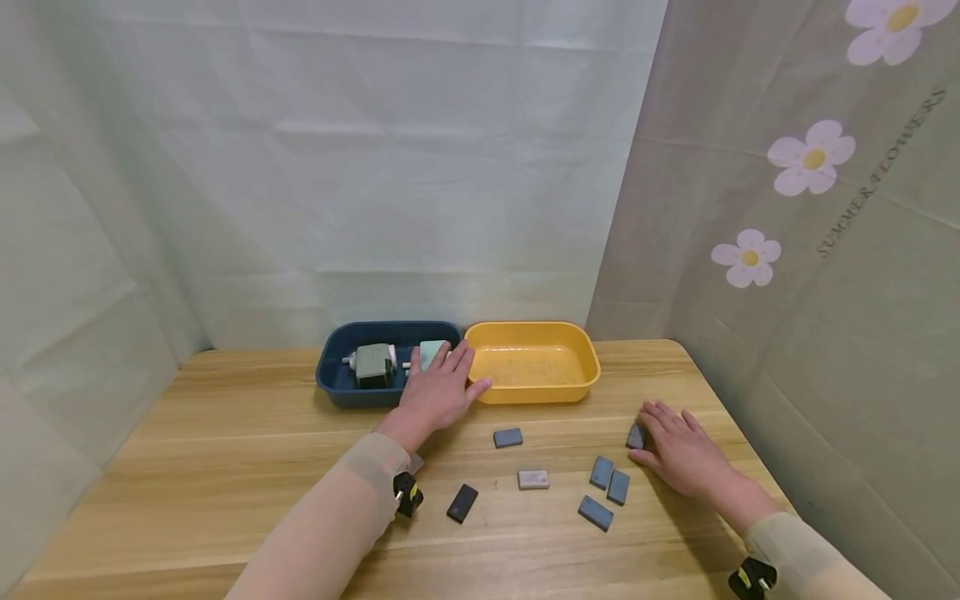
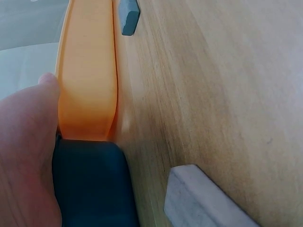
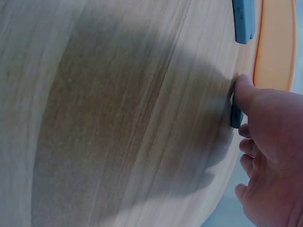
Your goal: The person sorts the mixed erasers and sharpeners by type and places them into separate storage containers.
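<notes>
My left hand (image 1: 438, 395) reaches over the right end of the navy tray (image 1: 337, 401) with its fingers spread. Beneath the fingers lies a pale blue block-shaped object (image 1: 431, 353), partly covered. To its left in the tray is a grey-green boxy item (image 1: 372, 364) with a white end and a small stem. On the right side of the table, my right hand (image 1: 681, 446) pinches a small dark grey rectangular block (image 1: 635, 437) between thumb and fingers. The right wrist view shows that block (image 3: 236, 113) beside the thumb, near the wood.
A yellow tray (image 1: 532, 395) adjoins the navy one. Loose blocks lie in front: blue-grey ones (image 1: 596, 513) near the right hand, another (image 1: 507, 437) by the yellow tray, a pale one (image 1: 533, 480), a black one (image 1: 462, 503). A whitish block (image 2: 203, 198) sits below the left wrist.
</notes>
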`<state>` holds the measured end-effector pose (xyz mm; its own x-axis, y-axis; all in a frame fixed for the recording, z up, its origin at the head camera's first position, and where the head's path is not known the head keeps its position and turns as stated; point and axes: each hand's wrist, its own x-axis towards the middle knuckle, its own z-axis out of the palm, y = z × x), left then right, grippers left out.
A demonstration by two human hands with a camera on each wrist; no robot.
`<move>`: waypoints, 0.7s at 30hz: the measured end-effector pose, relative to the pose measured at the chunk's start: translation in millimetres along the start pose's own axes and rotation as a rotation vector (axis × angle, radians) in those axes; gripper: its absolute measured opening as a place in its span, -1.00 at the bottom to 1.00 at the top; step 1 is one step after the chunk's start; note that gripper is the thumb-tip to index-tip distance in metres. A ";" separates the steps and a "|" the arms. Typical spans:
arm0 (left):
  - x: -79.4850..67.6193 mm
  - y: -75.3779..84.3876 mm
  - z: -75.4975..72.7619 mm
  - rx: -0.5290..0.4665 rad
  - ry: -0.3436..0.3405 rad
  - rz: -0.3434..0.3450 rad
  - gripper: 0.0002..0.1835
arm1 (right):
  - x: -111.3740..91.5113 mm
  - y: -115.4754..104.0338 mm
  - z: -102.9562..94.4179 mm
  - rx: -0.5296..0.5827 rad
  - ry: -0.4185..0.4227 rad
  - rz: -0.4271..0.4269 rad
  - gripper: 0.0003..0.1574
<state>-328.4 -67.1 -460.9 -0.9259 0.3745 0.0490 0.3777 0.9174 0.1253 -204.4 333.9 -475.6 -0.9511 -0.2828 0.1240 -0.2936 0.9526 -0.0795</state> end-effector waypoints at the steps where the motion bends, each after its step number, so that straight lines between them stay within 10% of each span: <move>1: -0.1 0.1 0.0 -0.001 -0.001 0.002 -0.07 | 0.1 0.4 0.8 -0.001 0.001 -0.001 -0.21; 21: -0.3 0.3 0.0 -0.007 -0.015 0.003 -0.07 | 2.6 0.8 2.4 -0.021 0.027 -0.012 -0.37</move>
<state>-328.0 -66.9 -460.9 -0.9245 0.3796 0.0344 0.3807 0.9152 0.1322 -207.4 333.6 -477.7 -0.9444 -0.2917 0.1517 -0.3031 0.9512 -0.0575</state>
